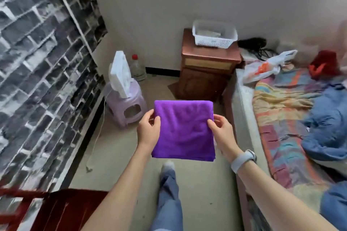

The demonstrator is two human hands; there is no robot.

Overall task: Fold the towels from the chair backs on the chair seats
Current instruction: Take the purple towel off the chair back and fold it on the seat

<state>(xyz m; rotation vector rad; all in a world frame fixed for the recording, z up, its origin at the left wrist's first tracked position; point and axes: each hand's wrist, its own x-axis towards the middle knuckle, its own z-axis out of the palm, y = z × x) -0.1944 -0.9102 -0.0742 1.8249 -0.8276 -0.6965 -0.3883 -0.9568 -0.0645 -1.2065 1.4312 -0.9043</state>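
Both forearms reach forward from the bottom edge, and between them a leg in blue trousers (169,197) stands on the floor. Held up in the air above that foot is the purple towel (183,130), folded into a neat, thick rectangle. On the towel's left edge the left hand (149,130) has its grip closed, thumb on the front face and fingers curled behind. On the towel's right edge the right hand (221,130) pinches in the same way; a pale wristband (243,160) sits on that wrist. Below and left of the towel, a dark red wooden chair (62,210) shows its seat. Beyond the towel stands a brown nightstand (208,70) carrying a white basket (215,36). Left of the towel is a lilac plastic stool (125,104). Right of the towel lies a bed (289,124) with a striped cover.
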